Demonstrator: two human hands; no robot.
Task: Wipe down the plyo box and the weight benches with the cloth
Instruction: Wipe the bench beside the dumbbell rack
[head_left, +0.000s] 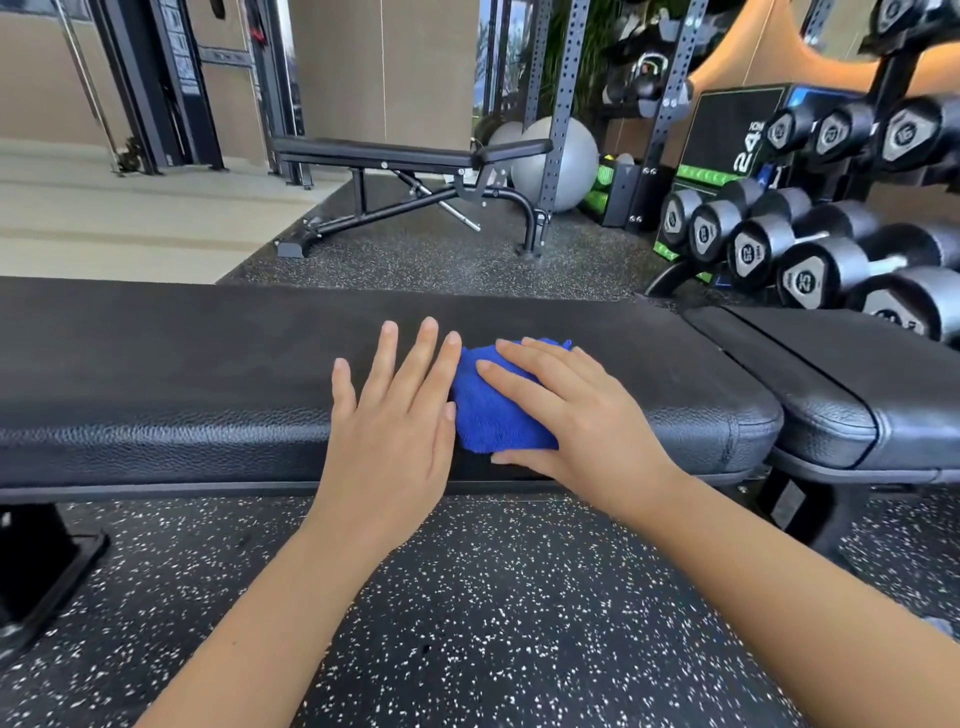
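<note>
Your L hand lies flat on the near bench pad, fingers straight & spread, holding nothing, its thumb side just beside the cloth. The blue cloth sits bunched on that pad, toward its R end. Your R hand presses on it w/ fingers stretched flat over the top, thumb along the near edge. Further R: seat pad, then dumbbells, w/ the plyo box behind them.
</note>
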